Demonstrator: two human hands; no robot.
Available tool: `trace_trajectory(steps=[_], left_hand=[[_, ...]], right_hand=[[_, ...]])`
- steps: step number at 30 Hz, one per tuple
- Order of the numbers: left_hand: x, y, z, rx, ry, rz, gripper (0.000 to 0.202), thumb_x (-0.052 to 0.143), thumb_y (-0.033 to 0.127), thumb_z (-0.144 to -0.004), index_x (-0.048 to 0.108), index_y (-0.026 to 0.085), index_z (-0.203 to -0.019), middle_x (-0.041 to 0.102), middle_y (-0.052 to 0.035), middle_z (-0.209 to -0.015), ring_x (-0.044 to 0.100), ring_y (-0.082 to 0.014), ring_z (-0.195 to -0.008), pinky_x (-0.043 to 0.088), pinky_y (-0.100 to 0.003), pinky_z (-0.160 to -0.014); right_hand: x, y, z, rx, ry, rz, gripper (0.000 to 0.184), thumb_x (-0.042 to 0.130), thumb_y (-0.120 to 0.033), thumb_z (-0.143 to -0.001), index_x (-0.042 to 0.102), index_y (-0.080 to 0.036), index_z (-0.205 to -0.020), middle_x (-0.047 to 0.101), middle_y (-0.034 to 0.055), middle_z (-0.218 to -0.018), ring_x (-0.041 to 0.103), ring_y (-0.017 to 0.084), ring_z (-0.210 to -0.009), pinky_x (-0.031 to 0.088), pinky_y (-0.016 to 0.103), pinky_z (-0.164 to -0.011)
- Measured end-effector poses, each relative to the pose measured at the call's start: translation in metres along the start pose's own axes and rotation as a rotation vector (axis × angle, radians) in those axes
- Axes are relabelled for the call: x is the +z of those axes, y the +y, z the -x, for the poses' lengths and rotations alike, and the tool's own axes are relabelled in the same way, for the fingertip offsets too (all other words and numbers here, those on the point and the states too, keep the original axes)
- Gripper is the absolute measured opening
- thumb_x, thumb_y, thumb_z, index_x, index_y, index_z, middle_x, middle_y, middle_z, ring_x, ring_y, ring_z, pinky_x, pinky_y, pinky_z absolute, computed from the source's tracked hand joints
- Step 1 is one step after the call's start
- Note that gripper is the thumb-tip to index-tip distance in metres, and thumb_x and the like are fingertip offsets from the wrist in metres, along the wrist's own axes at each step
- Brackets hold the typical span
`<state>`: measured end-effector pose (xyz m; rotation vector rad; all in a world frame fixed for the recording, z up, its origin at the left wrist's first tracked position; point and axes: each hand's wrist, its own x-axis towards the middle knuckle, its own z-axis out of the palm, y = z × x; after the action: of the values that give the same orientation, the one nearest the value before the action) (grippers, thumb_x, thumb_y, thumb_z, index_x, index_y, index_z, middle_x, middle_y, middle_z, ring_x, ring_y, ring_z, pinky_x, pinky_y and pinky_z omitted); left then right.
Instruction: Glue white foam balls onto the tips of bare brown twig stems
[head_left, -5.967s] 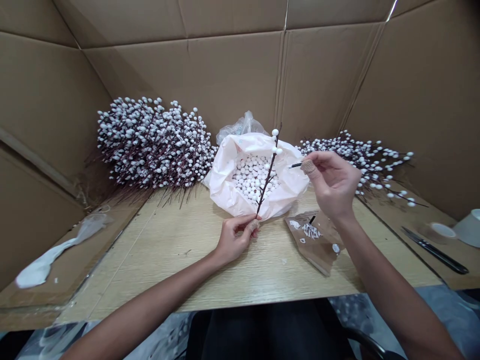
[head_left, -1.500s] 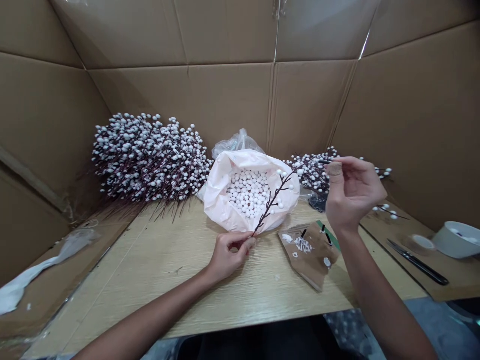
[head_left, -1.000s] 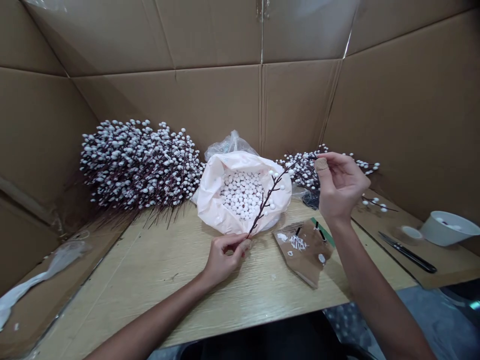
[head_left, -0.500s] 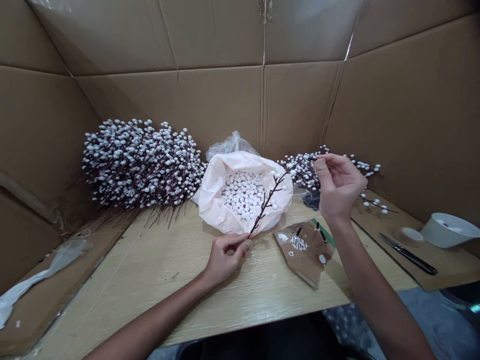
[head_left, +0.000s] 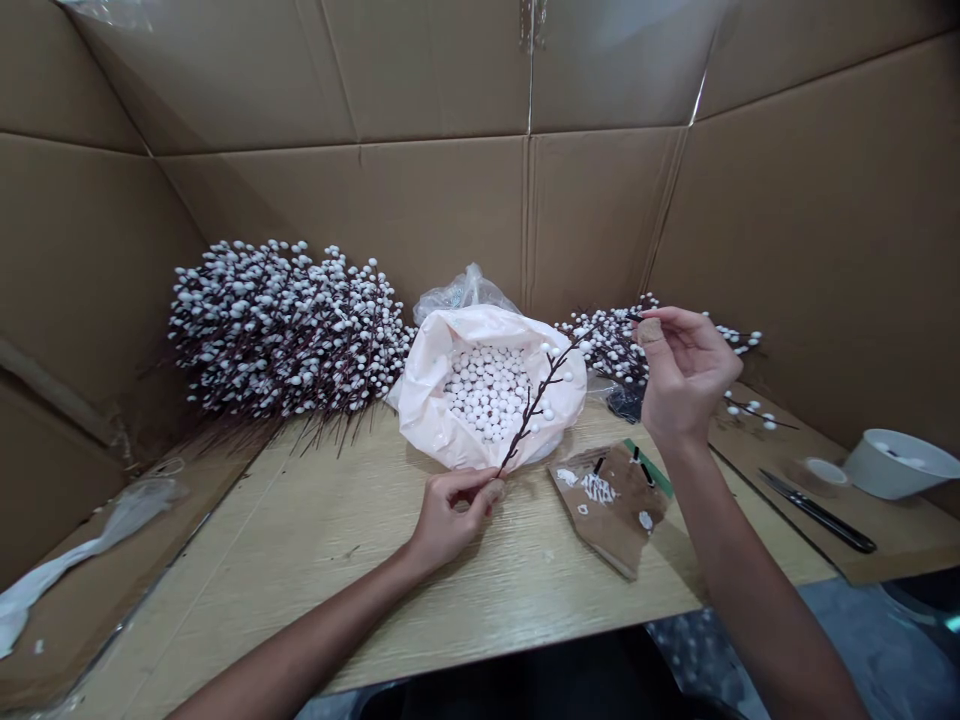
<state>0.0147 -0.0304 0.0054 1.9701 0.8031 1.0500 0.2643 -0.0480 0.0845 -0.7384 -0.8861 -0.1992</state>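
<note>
My left hand (head_left: 450, 508) pinches the lower end of a thin dark twig (head_left: 534, 405) that carries a few white beads and leans up to the right over a pink bag (head_left: 431, 400) full of white foam balls (head_left: 487, 385). My right hand (head_left: 684, 372) is raised at the twig's tip, thumb and fingers pinched together; the thumb wears a tan wrap. What the fingers pinch is too small to make out.
A large heap of beaded twigs (head_left: 281, 325) lies at the back left, a smaller heap (head_left: 611, 340) behind my right hand. A cardboard scrap with white glue (head_left: 611, 495) lies on the wooden table (head_left: 337, 560). A knife (head_left: 817, 510), tape roll (head_left: 821, 470) and white bowl (head_left: 900, 465) are at right. Cardboard walls enclose the area.
Six seconds ago the twig stood nearly upright and my right hand held a small stick; the twig now leans right toward my right hand. Over the last second, almost nothing has moved.
</note>
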Motion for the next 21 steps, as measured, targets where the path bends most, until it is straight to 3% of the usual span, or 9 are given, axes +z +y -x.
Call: trace_trajectory(steps=[21], left_hand=[[0.001,-0.002,0.0,-0.009,0.013,-0.013,0.022,0.065,0.024,-0.078,0.078,0.01,-0.088,0.077,-0.0115,-0.078,0.071,-0.0194,-0.064,0.055,-0.024,-0.055]], right_hand=[[0.001,-0.011,0.001,-0.092,-0.08,0.16,0.009,0.066,-0.026,-0.081,0.066,-0.018,-0.085,0.063,0.003,-0.081,0.063,0.016,-0.077,0.053,0.034,-0.072]])
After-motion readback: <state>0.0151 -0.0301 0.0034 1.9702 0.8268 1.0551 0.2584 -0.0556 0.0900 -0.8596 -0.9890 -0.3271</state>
